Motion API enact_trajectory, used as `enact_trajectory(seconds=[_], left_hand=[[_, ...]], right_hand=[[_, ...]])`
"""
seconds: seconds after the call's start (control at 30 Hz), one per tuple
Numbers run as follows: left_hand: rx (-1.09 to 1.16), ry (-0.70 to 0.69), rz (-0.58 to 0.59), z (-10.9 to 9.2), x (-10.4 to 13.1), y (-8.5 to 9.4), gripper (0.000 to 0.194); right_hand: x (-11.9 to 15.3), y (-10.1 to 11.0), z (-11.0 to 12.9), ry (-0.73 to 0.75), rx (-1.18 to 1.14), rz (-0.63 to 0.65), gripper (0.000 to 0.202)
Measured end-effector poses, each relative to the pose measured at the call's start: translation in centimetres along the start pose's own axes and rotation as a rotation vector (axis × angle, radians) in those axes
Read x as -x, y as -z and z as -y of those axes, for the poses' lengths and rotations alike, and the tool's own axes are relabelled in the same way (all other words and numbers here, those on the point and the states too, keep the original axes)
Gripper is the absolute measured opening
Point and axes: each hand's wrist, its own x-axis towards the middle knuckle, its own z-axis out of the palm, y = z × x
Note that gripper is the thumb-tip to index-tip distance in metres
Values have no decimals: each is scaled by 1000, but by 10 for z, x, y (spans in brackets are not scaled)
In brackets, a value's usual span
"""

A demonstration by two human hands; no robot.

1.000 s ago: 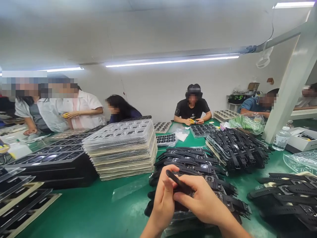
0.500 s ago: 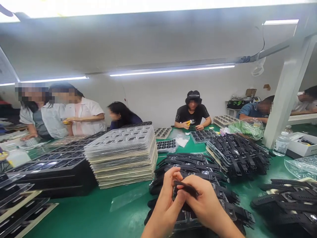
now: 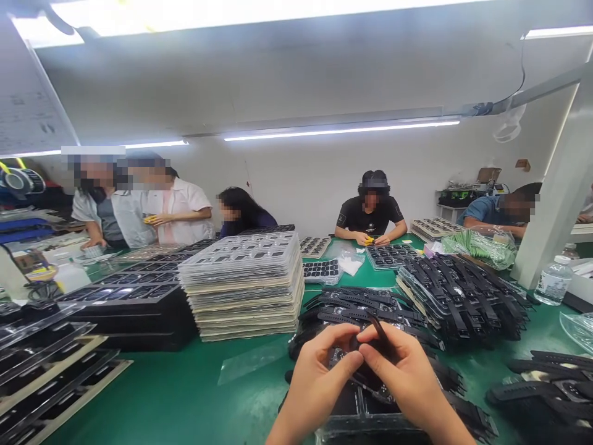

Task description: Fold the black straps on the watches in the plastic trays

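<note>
Both my hands meet over a tray of watches, thumbs and fingertips close together. My left hand (image 3: 319,374) pinches one end of a black watch strap (image 3: 380,334); its fingertips partly hide that end. My right hand (image 3: 405,377) is closed round the same strap, which curves up above its fingers. Just under the thumbs shows part of a dark watch case (image 3: 377,386); I cannot tell whether it is joined to the strap. Beneath and behind lies a pile of watches with black straps (image 3: 356,303) in clear trays.
Left of my hands stands a tall stack of plastic trays (image 3: 245,296), beside black trays (image 3: 134,315). More strapped watches (image 3: 467,296) are piled at the right, near a bottle (image 3: 553,281). A clear plastic sheet (image 3: 250,364) lies on the green table (image 3: 185,395). Co-workers sit and stand beyond.
My hands have turned the strap, so it now stands up by the right hand. The fingertips have come together. The view has swung slightly left.
</note>
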Motion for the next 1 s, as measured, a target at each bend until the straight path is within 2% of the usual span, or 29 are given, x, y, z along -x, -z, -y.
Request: enact_trajectory(seconds=[0.1, 0.2, 0.33, 0.47, 0.53, 0.7, 0.83, 0.9, 1.0], left_hand=[[7, 16, 39, -3, 0, 0, 32], [8, 47, 69, -7, -1, 3, 25], [24, 34, 74, -9, 0, 6, 21], [-16, 39, 68, -11, 3, 7, 23], [-25, 46, 72, -13, 4, 6, 24], [-9, 40, 58, -13, 5, 4, 25], [11, 26, 46, -10, 4, 3, 24], [18, 24, 34, -8, 3, 3, 23], [39, 19, 22, -8, 1, 2, 23]], right_hand=[[1, 0, 0, 11, -7, 0, 13], [1, 1, 3, 22, -16, 26, 10], [4, 1, 4, 121, -67, 11, 8], [9, 0, -3, 188, -203, -107, 49], [10, -1, -6, 254, -199, -115, 63], [7, -2, -9, 393, -29, -131, 65], [7, 2, -10, 387, 76, -152, 74], [7, 5, -10, 353, 112, -125, 69], [6, 7, -10, 343, 153, -75, 41]])
